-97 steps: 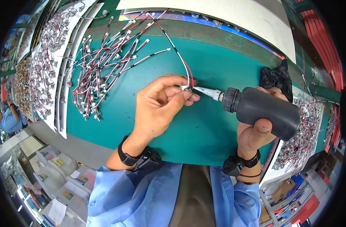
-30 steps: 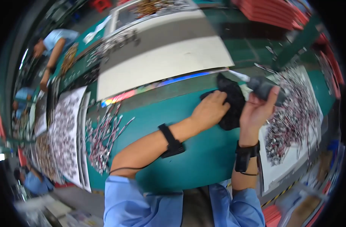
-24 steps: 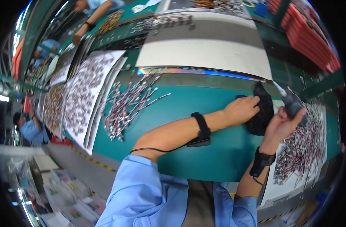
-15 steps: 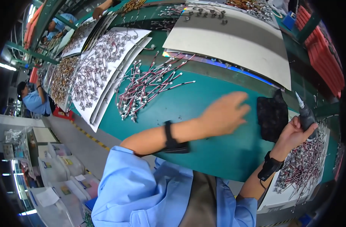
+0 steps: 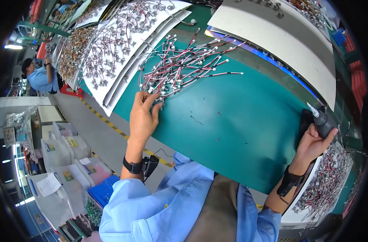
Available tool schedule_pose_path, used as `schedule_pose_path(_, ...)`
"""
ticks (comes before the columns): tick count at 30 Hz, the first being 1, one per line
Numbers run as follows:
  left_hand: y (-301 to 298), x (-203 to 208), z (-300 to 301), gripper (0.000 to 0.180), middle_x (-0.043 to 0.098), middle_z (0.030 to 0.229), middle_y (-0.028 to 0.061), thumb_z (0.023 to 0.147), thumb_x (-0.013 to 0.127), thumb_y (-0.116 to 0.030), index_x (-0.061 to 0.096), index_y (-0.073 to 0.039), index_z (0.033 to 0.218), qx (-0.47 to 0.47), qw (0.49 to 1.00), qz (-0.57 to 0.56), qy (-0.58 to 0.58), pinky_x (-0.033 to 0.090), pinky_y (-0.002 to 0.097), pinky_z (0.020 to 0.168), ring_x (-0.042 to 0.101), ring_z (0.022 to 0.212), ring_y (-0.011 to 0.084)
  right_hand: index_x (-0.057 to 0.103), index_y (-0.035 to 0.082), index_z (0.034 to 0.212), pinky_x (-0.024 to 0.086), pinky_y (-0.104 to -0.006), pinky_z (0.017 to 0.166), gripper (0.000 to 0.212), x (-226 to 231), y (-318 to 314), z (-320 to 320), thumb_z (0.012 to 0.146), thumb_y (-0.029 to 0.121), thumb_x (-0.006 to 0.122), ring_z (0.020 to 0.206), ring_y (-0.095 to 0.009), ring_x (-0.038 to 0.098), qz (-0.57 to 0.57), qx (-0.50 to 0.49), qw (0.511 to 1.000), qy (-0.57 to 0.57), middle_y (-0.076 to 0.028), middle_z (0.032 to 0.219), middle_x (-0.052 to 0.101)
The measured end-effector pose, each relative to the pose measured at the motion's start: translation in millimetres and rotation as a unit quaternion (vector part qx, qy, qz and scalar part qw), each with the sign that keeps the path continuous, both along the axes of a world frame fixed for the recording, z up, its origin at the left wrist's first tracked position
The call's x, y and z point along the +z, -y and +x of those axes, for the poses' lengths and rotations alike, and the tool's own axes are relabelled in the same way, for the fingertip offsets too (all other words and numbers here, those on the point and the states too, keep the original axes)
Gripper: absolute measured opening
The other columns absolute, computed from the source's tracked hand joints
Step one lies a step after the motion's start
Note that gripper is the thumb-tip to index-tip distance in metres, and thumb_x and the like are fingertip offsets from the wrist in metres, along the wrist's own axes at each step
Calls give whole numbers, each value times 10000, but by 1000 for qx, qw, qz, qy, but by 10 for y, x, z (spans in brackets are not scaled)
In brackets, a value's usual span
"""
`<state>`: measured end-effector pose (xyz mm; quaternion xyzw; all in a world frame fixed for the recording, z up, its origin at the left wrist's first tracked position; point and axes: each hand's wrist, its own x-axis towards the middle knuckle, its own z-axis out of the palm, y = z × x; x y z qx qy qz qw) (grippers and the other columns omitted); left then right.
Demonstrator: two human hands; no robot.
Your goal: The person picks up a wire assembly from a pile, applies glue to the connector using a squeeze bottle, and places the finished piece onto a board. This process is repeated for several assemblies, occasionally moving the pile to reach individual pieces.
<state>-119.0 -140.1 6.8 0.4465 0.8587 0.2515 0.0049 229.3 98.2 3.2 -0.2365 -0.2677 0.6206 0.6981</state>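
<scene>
Covering the bench is a green mat (image 5: pixel 216 117), smooth from where I stand. At its far left lies a pile of wired components (image 5: pixel 174 74), silver bodies mostly toward the near side, red, white and black leads fanning out to white plugs. As a mass it should be light, springy and prone to snagging; lift single units, not bunches.

At the right edge is a black squeeze bottle (image 5: pixel 325 126), its pale tapered nozzle (image 5: pixel 313 109) tilted up and leftward. Judged by form, it is fairly light, with walls that yield; grasp it round the body and keep pressure low.

At the pile's near edge sits one wired component (image 5: pixel 161 99). Its metal body should be stiff and slightly slippery, its leads limp, with the joints the weak point. Take hold by the body, never the wires.

Right hand (image 5: pixel 310 147): palm partly upturned, fingers curled round the bottle, thumb extended along its outer side. Left hand (image 5: pixel 144 115): forearm reaching forward, wrist nearly straight, thumb and index finger arched toward each other at the component. Whether they pinch it or merely touch it cannot be told at this size.
</scene>
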Motion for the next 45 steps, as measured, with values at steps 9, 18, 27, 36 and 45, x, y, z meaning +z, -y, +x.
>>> schedule_pose_path(9, -24, -227, 138, 175, 514, 899, 145, 727, 636, -93, 531, -19, 846, 62, 997, 46, -12, 446, 372, 590, 554, 690, 316, 470, -22, 1014, 308, -190, 454, 336, -71, -12, -19, 889, 289, 480, 551, -98, 382, -13, 24, 1000, -7, -138, 924, 546)
schedule_pose_path(18, -89, -83, 58, 192, 582, 730, 101, 720, 661, -71, 513, -4, 822, 98, 991, 77, 44, 420, 292, 470, 553, 516, 154, 493, -30, 955, 293, -185, 444, 340, -133, 15, -54, 888, 304, 483, 503, -84, 334, -31, 4, 999, 25, -97, 821, 529)
schedule_pose_path(27, -487, 667, 99, 145, 586, 648, 43, 785, 618, -78, 559, 1, 891, 11, 914, 186, 360, 374, 209, 384, 510, 446, 75, 510, -13, 945, 291, -183, 439, 332, 9, 20, -13, 882, 313, 495, 494, -76, 326, -55, -47, 997, 24, -55, 757, 502)
schedule_pose_path(36, -963, 571, 281, 201, 587, 801, 77, 810, 581, -78, 529, 15, 981, -130, 759, 235, 593, 503, 234, 518, 605, 673, 160, 513, 3, 939, 299, -176, 433, 309, 99, 69, -78, 875, 305, 510, 487, -71, 326, -64, -51, 997, 12, -52, 763, 508)
schedule_pose_path(45, -1494, -165, 1106, 218, 594, 870, 86, 821, 554, -46, 510, 18, 1025, -193, 677, 156, 693, 526, 270, 631, 617, 803, 202, 490, -10, 1003, 295, -170, 440, 345, 145, 191, -120, 883, 314, 492, 523, -66, 349, -58, -91, 993, 53, -90, 864, 529)
